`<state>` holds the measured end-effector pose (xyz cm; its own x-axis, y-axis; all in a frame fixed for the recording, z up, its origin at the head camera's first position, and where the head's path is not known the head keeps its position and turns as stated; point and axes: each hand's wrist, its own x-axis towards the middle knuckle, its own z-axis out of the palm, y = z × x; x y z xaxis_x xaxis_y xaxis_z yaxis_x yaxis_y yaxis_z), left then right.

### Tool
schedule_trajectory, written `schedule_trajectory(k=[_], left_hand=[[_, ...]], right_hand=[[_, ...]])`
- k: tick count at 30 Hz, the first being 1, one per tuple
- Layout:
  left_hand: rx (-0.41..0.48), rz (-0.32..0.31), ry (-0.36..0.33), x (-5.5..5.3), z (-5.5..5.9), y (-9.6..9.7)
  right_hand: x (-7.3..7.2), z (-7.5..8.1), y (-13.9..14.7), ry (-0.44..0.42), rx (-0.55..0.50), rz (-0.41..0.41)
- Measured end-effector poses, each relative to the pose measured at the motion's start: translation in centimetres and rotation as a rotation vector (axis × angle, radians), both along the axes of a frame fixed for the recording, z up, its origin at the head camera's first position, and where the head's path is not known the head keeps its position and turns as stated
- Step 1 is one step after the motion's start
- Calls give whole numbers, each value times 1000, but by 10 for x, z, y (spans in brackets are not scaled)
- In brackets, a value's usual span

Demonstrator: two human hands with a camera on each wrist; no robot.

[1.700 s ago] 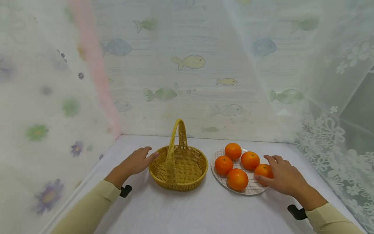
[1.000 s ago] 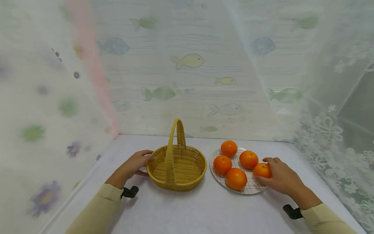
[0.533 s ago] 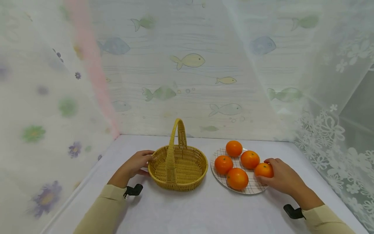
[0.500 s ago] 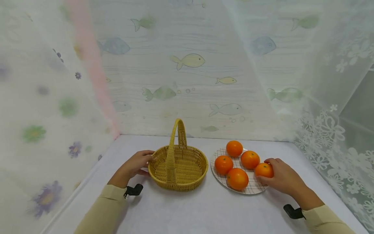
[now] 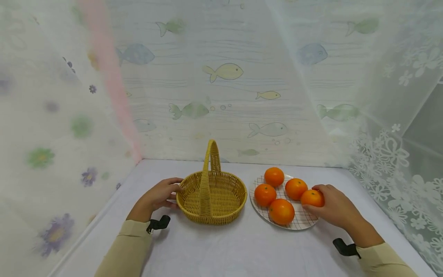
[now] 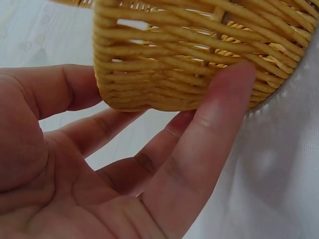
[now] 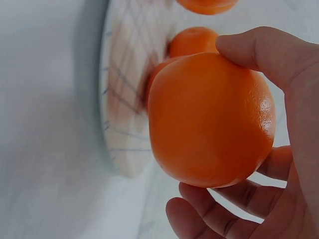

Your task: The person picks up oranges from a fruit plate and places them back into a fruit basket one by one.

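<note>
On the white table stands a yellow woven basket with a tall arched handle; nothing lies in it. My left hand holds its left side, a finger at the rim and others against the outer wall. In the left wrist view, one fingertip presses the weave. To the right, a round plate with a grid pattern bears several oranges. My right hand grips the rightmost orange, thumb on one side and fingers on the other. Whether it touches the plate cannot be told.
A thin curtain printed with fish hangs behind the table. Flowered fabric closes the left side and lace the right. A narrow strip of table lies before the basket and plate.
My left hand has come to the basket's left side and taken hold; the handle has shifted slightly right. My right hand has closed round the rightmost orange, which sits slightly higher. The back orange has shifted slightly.
</note>
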<state>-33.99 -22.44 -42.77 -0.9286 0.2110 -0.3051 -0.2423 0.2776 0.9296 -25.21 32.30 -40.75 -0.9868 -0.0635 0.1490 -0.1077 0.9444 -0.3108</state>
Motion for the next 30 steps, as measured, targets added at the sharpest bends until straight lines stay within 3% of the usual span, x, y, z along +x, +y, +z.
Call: schedule_trajectory(k=[11,17,30], left_hand=[[91,9,-37,1,-6,-7],[140,0,-48,-2,-13,-10],[208,-26,-65,-3,-13,-14]], right_hand=[[-1,10,-9,69,-40,58],[-4,17,-14,46,-79,62],[-12,38,-47,12,-200,91]])
